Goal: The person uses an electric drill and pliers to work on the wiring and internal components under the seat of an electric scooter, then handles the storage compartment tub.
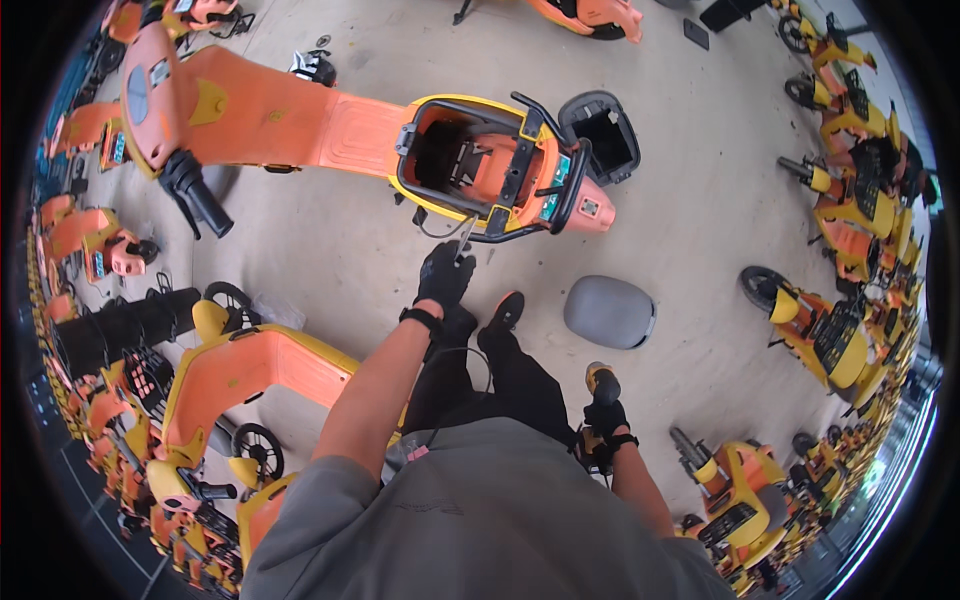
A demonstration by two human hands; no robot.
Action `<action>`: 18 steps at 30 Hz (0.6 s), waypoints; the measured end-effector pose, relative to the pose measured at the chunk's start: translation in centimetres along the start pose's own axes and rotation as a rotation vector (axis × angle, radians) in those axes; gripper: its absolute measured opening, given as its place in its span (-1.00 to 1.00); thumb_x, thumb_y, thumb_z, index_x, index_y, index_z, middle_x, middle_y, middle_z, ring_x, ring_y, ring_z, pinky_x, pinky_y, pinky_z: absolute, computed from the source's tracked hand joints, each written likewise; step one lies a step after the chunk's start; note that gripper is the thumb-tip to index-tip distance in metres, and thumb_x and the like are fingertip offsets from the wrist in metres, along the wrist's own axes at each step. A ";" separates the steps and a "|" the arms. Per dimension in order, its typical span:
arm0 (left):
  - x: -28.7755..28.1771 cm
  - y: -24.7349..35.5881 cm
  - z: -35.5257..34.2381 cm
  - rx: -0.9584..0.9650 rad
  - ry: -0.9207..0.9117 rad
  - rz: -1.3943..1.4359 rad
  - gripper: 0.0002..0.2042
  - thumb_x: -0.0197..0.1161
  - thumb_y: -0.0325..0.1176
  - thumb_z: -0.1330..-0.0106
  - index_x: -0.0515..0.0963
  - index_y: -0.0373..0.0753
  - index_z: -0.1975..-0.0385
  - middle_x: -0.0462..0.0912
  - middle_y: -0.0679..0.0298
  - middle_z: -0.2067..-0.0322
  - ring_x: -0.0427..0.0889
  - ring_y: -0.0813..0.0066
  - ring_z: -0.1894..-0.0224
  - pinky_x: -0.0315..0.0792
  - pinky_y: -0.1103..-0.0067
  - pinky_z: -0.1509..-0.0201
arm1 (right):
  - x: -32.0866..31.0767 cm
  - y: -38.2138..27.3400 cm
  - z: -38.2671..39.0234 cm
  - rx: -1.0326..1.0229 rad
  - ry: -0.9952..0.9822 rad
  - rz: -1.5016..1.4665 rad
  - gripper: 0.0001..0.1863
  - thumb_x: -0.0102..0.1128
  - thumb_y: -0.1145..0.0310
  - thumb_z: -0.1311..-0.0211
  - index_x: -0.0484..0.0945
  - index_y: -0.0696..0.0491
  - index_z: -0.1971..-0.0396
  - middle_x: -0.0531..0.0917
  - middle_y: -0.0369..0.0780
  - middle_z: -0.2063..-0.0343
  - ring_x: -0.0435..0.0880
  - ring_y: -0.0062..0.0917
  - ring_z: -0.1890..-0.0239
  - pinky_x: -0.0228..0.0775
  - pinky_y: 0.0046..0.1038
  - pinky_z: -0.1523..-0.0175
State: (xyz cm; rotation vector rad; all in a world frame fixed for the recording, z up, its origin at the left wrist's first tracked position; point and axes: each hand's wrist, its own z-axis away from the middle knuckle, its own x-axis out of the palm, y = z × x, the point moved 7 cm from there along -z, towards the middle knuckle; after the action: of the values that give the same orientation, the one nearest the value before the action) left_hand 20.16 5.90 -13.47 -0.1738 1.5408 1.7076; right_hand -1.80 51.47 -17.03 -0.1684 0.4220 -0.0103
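Observation:
An orange and yellow scooter (370, 125) stands in front of me, its seat compartment (430, 105) uncovered. Inside show orange and dark parts, with a black crossbar (518, 170) toward the rear. My left hand (445, 275), in a black glove, is closed around a slim silver metal tool (466, 238) whose tip is by the compartment's near edge. A dark cable loops beside that tip. Low at my right side, my gloved right hand (604, 416) grips a yellow and black cordless drill (603, 383). Its fingers are partly hidden.
A grey seat (610, 312) lies on the floor right of my feet. Beyond the scooter's rear lies a black open bin (603, 137). Another scooter (260, 365) stands close on my left. Rows of scooters (850, 340) line the right side.

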 end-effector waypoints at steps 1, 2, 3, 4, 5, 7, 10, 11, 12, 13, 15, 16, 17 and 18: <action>1.1 -0.3 -1.8 0.054 0.020 -0.096 -0.74 0.27 -0.29 -0.09 0.55 -0.26 0.25 0.61 0.14 0.43 0.61 0.26 0.38 0.48 0.44 0.28 | 1.0 1.2 -0.3 -0.024 0.014 0.050 -0.84 0.22 0.34 0.04 0.49 0.11 0.57 0.57 -0.26 0.66 0.58 -0.53 0.60 0.41 -0.43 0.50; 1.6 0.8 -3.3 -0.024 0.009 -0.005 -0.72 0.29 -0.27 -0.08 0.54 -0.29 0.25 0.61 0.15 0.44 0.61 0.26 0.39 0.47 0.44 0.28 | 2.2 2.7 0.5 0.004 0.001 0.020 -0.84 0.22 0.34 0.04 0.49 0.11 0.57 0.57 -0.26 0.66 0.58 -0.53 0.60 0.41 -0.43 0.50; 2.3 0.2 -4.8 -0.151 -0.050 -0.033 -0.72 0.24 -0.20 -0.11 0.53 -0.30 0.32 0.55 0.01 0.39 0.55 0.04 0.28 0.40 0.29 0.19 | 2.7 2.5 1.6 0.068 -0.006 0.022 -0.82 0.24 0.32 0.05 0.50 0.11 0.56 0.58 -0.25 0.65 0.58 -0.53 0.60 0.41 -0.42 0.50; 2.5 1.7 -5.9 -0.066 0.015 -0.014 -0.70 0.23 -0.18 -0.12 0.52 -0.31 0.33 0.55 0.00 0.39 0.54 0.02 0.27 0.40 0.28 0.19 | 2.8 2.8 1.9 0.134 0.000 0.019 -0.80 0.25 0.29 0.06 0.51 0.12 0.55 0.58 -0.24 0.65 0.58 -0.52 0.60 0.40 -0.42 0.51; 2.9 3.2 -6.5 0.018 0.077 0.010 -0.69 0.23 -0.16 -0.13 0.52 -0.32 0.34 0.55 -0.02 0.38 0.54 0.00 0.26 0.39 0.28 0.18 | 3.2 4.2 2.0 0.040 0.119 0.116 -0.77 0.26 0.26 0.09 0.52 0.12 0.54 0.57 -0.23 0.66 0.57 -0.53 0.60 0.37 -0.41 0.52; 4.6 2.5 -8.3 0.035 0.033 -0.081 -0.69 0.21 -0.15 -0.14 0.52 -0.31 0.34 0.55 -0.03 0.37 0.53 -0.02 0.24 0.39 0.27 0.18 | 5.2 7.9 2.0 0.159 0.044 -0.022 -0.82 0.27 0.31 0.08 0.52 0.10 0.56 0.55 -0.24 0.67 0.55 -0.54 0.59 0.36 -0.41 0.52; 7.3 2.2 -9.2 0.088 -0.060 -0.190 -0.71 0.18 -0.14 -0.16 0.52 -0.28 0.35 0.54 -0.04 0.36 0.52 -0.05 0.22 0.38 0.24 0.18 | 8.2 13.9 2.4 0.072 0.130 -0.234 -0.85 0.29 0.37 0.08 0.50 0.09 0.56 0.54 -0.27 0.65 0.53 -0.56 0.58 0.36 -0.42 0.50; 7.8 2.0 -9.5 0.109 -0.085 -0.218 -0.72 0.16 -0.15 -0.17 0.52 -0.26 0.35 0.54 -0.05 0.35 0.51 -0.06 0.21 0.38 0.23 0.18 | 8.6 14.5 3.0 0.080 0.139 -0.254 -0.85 0.29 0.37 0.08 0.50 0.09 0.56 0.54 -0.27 0.65 0.53 -0.56 0.58 0.36 -0.42 0.50; 7.8 1.6 -9.7 0.143 -0.058 -0.255 -0.75 0.13 -0.16 -0.19 0.51 -0.23 0.33 0.54 -0.03 0.33 0.51 -0.05 0.20 0.38 0.21 0.18 | 9.4 15.8 3.7 0.210 0.091 -0.293 -0.74 0.32 0.30 0.15 0.53 0.11 0.46 0.59 -0.18 0.54 0.58 -0.44 0.46 0.41 -0.38 0.39; 8.2 1.2 -9.9 0.075 -0.109 -0.300 -0.75 0.12 -0.18 -0.19 0.51 -0.23 0.30 0.54 -0.02 0.32 0.51 -0.04 0.19 0.38 0.20 0.17 | 10.0 16.8 4.5 0.342 0.044 -0.333 -0.61 0.35 0.23 0.23 0.56 0.14 0.36 0.64 -0.09 0.44 0.63 -0.32 0.35 0.47 -0.34 0.28; 7.6 0.9 -10.2 0.077 -0.117 -0.416 -0.77 0.12 -0.21 -0.18 0.50 -0.22 0.28 0.53 -0.01 0.31 0.51 -0.03 0.18 0.38 0.20 0.16 | 8.7 13.9 6.7 0.329 0.027 -0.303 -0.63 0.34 0.25 0.22 0.56 0.15 0.36 0.64 -0.12 0.47 0.64 -0.38 0.38 0.47 -0.37 0.29; 7.1 2.0 -10.0 0.101 -0.098 -0.407 -0.77 0.13 -0.23 -0.17 0.49 -0.25 0.30 0.53 -0.03 0.32 0.50 -0.03 0.18 0.38 0.21 0.14 | 7.7 12.0 8.0 0.299 0.042 -0.269 -0.67 0.34 0.28 0.17 0.54 0.16 0.40 0.59 -0.17 0.55 0.58 -0.45 0.47 0.41 -0.38 0.37; 7.3 2.2 -10.1 0.106 -0.103 -0.407 -0.77 0.13 -0.23 -0.17 0.49 -0.25 0.30 0.53 -0.03 0.32 0.50 -0.03 0.18 0.38 0.21 0.14 | 7.1 10.9 8.7 0.270 0.055 -0.234 -0.70 0.34 0.30 0.13 0.52 0.17 0.43 0.55 -0.22 0.62 0.53 -0.52 0.57 0.36 -0.39 0.46; 7.3 2.4 -10.3 0.136 -0.078 -0.409 -0.76 0.14 -0.24 -0.16 0.48 -0.27 0.30 0.53 -0.04 0.32 0.50 -0.03 0.17 0.38 0.22 0.14 | 7.2 11.0 8.8 0.300 0.026 -0.303 -0.66 0.35 0.26 0.16 0.52 0.20 0.43 0.55 -0.20 0.61 0.54 -0.52 0.55 0.37 -0.39 0.43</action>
State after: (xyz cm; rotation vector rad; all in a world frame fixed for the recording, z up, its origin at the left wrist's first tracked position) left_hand 9.64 0.38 -18.43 -0.3242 1.4420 1.2709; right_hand 8.10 63.42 -13.84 0.0646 0.4130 -0.3725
